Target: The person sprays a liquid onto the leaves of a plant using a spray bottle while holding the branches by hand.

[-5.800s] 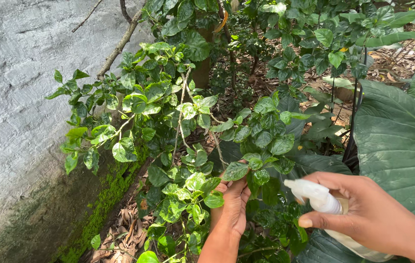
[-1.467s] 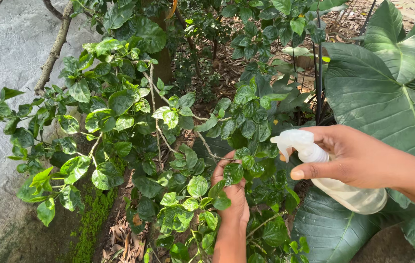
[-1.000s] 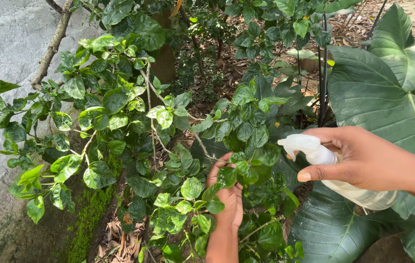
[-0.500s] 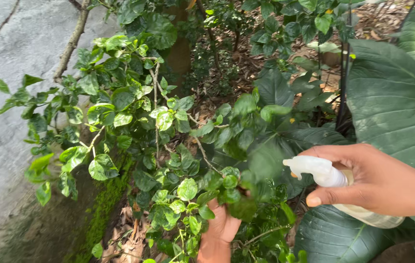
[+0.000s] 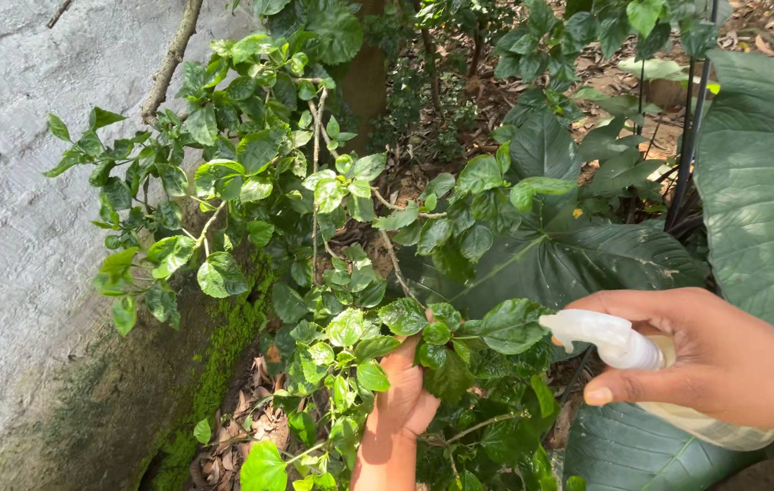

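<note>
My right hand point(image 5: 723, 359) grips a white spray bottle point(image 5: 619, 341) at the lower right, its nozzle pointing left towards a leafy shrub point(image 5: 314, 236). My left hand point(image 5: 402, 400) reaches up from the bottom centre into the shrub's lower branches. Its fingers hold a thin twig with small glossy green leaves point(image 5: 432, 327), which partly hide the fingertips. The nozzle sits a short way to the right of those leaves.
A rough grey stone wall point(image 5: 14, 227) with moss point(image 5: 214, 364) at its foot fills the left side. Very large broad leaves point(image 5: 759, 173) stand at the right. Dry leaf litter point(image 5: 250, 423) covers the ground, and a tree trunk point(image 5: 364, 73) rises behind the shrub.
The view has shifted a little and both hands sit lower in it. My left hand still holds the twig and the right hand keeps the bottle aimed at the leaves.
</note>
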